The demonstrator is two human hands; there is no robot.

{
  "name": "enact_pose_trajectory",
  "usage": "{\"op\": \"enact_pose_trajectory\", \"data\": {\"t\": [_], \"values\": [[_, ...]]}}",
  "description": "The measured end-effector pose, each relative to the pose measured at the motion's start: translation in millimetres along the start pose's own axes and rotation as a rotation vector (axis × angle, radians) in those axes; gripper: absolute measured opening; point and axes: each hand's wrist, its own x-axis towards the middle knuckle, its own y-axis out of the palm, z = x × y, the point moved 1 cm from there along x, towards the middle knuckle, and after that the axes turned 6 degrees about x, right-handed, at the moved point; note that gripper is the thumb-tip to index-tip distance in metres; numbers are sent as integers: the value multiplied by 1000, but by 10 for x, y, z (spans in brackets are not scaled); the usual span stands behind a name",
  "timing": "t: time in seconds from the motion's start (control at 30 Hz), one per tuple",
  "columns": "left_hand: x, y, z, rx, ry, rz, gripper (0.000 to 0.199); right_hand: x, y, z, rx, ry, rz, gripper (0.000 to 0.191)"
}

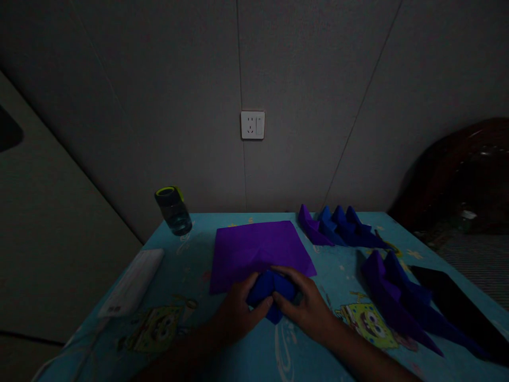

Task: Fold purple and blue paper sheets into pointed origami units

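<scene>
blue folded paper [273, 284] sits at the near middle of the table [183, 276], just nearer than a purple sheet [254, 244]; left hand [243, 307] and right hand [308, 307] both close round it, thumbs almost meeting in front. partly folded, by my judgement: compact, creased, one tip pointing near, detail dim. far-right paper boats [332, 231] and near-right paper boats [392, 310] look finished; purple sheet lies flat, unfolded.

Blue table [338, 270]: bottle [177, 215], purple sheet [254, 241], folded boats [330, 228], white device [133, 281].
</scene>
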Motion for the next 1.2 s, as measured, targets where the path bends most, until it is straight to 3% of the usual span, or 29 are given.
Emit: {"op": "enact_pose_trajectory", "data": {"t": [0.3,0.47,0.57,0.83,1.0,1.2], "values": [[-4,-35,-92,-24,-24,51,55,-5,-1,68,-3,36,-65,24],[78,-145,-265,-147,38,144,28,3,-54,72,75,74,-130,21],[133,-199,-331,-278,26,106,24,18,-95,53,155,71,-183,22],[160,-165,-296,-760,4,-37,41,74,-158,2,304,94,-340,27],[130,-157,-334,-829,-3,-79,40,91,-194,-23,351,157,-406,28],[126,-246,-363,-777,-189,-97,36,117,-233,-86,543,235,-449,29]]}}
